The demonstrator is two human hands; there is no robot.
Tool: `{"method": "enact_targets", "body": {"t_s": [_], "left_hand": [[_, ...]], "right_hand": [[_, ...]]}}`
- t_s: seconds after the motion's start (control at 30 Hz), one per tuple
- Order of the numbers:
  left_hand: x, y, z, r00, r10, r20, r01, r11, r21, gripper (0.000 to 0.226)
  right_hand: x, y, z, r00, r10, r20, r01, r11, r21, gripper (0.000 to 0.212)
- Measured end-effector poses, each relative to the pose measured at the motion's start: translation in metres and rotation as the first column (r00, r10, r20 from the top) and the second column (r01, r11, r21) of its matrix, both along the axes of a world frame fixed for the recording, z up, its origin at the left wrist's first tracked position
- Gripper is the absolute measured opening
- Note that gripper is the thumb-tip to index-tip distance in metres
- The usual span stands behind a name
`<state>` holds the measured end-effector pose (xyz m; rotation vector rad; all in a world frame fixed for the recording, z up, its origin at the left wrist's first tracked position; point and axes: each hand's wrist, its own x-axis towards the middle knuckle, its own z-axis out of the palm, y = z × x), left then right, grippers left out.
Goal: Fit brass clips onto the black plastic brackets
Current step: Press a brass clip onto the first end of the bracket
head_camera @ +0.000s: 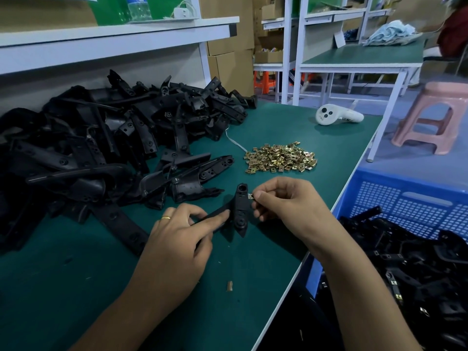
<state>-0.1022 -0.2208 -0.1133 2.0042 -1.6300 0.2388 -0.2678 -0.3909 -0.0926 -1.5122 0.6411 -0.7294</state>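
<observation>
A black plastic bracket (240, 210) stands tilted on the green table (76, 287) between my hands. My left hand (177, 239), with a gold ring, grips its lower left arm between thumb and fingers. My right hand (281, 201) pinches a small brass clip (251, 196) against the bracket's right edge near its top. A loose heap of brass clips (281, 158) lies on the table beyond my hands. A big pile of black brackets (101, 143) fills the left and back of the table.
A blue perforated crate (405, 206) with black brackets in it stands off the table's right edge. A white controller (336, 115) lies at the far right of the table beside a white cable (235, 141). A pink stool (430, 117) stands beyond. Shelving rises behind the pile.
</observation>
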Motion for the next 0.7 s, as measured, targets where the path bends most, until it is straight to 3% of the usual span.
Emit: {"method": "enact_targets", "body": {"t_s": [0.47,0.7], "left_hand": [[0.0019,-0.0017,-0.0009,1.0,-0.019,0.02,0.018,0.999,0.032,0.059],[0.0007,-0.0017,0.0002,0.999,-0.021,0.025,0.02,0.999,0.034,0.056]], "right_hand": [[-0.0006,0.0008,-0.002,1.0,0.009,0.021,-0.009,1.0,0.0,0.01],[-0.0007,-0.0009,-0.0033,0.996,0.026,0.081,-0.033,0.996,0.085,0.012]]}}
